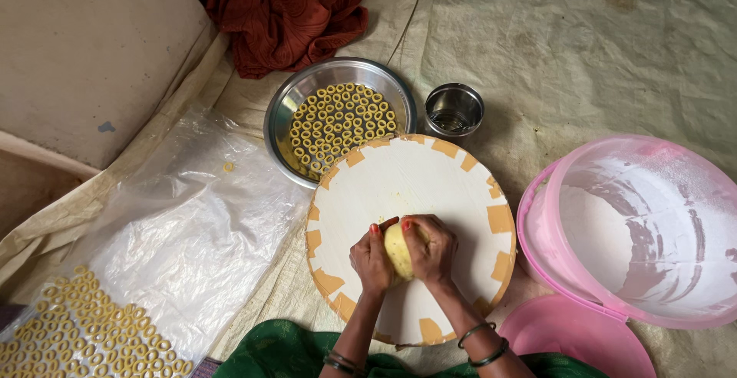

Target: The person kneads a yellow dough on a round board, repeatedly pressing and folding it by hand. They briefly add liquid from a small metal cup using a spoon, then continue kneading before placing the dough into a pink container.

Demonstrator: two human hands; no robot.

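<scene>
A pale yellow dough ball (398, 250) is clasped between left hand (371, 258) and right hand (431, 249), fingers curled around it. It is held over a round white board with orange edge patches (414, 182).

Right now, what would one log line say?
both hands | fingers around yellow dough ball | on round board | ring-filled steel bowl behind

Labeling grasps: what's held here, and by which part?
A yellow dough ball, cupped between both hands on the round board: left hand on its left side, right hand over its top and right side.
</scene>
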